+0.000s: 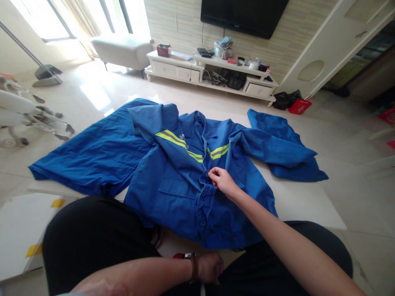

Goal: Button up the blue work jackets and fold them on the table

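A blue work jacket [179,176] with yellow and grey reflective stripes lies spread out, front up, its collar away from me. My right hand [220,181] pinches the front placket at a button just below the chest stripes. Further down the placket, more buttons show. My left hand [211,267], with a watch on its wrist, hangs low between my knees, below the jacket's hem; its fingers are dark and curled, and whether they hold anything is hidden. Other blue cloth [92,152] lies under the left sleeve side, and another blue piece [277,127] lies by the right sleeve.
The jacket rests on a low white table [314,201]. My dark-clad knees flank its near edge. A white board [21,230] with yellow patches is at the left. Beyond stand a white TV cabinet [175,72], a bench [123,51] and a red bag [300,106].
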The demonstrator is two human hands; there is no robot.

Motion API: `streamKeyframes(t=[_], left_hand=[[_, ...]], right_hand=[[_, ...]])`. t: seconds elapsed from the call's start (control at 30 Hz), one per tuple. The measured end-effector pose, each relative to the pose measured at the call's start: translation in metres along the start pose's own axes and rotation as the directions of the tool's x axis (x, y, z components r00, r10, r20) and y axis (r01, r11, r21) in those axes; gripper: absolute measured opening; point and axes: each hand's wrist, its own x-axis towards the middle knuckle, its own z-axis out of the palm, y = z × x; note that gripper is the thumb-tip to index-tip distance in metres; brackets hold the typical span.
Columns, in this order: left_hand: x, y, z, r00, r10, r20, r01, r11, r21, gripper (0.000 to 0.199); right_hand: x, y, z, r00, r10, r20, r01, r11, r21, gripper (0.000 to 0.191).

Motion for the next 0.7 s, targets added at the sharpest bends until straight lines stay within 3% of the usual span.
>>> streamKeyframes(t=[0.1, 0.23, 0.3, 0.53, 0.7], left_hand=[[0.008, -0.009, 0.002, 1.000, -0.023, 0.019, 0.023, 1.000, -0.008, 0.024], [0.009, -0.014, 0.008, 0.968, -0.104, -0.230, 0.095, 0.994, -0.052, 0.027], [0.006, -0.014, 0.014, 0.945, -0.133, -0.299, 0.113, 0.990, -0.082, 0.026], [-0.008, -0.009, 0.036, 0.956, -0.181, -0.232, 0.135, 0.970, -0.202, 0.026], [-0.007, -0.014, 0.035, 0.968, -0.185, -0.169, 0.144, 0.963, -0.229, 0.019]], right_hand=[[0.000, 0.000, 0.000, 1.000, 0.002, -0.001, -0.002, 1.000, -0.002, 0.028], [0.000, 0.000, 0.001, 1.000, 0.008, -0.002, -0.008, 1.000, 0.000, 0.028], [0.000, -0.001, 0.001, 1.000, 0.011, -0.005, -0.011, 1.000, 0.000, 0.027], [0.001, -0.002, 0.001, 1.000, 0.012, -0.006, -0.012, 1.000, -0.001, 0.023], [0.001, 0.000, 0.001, 1.000, 0.009, -0.005, -0.009, 1.000, 0.000, 0.022]])
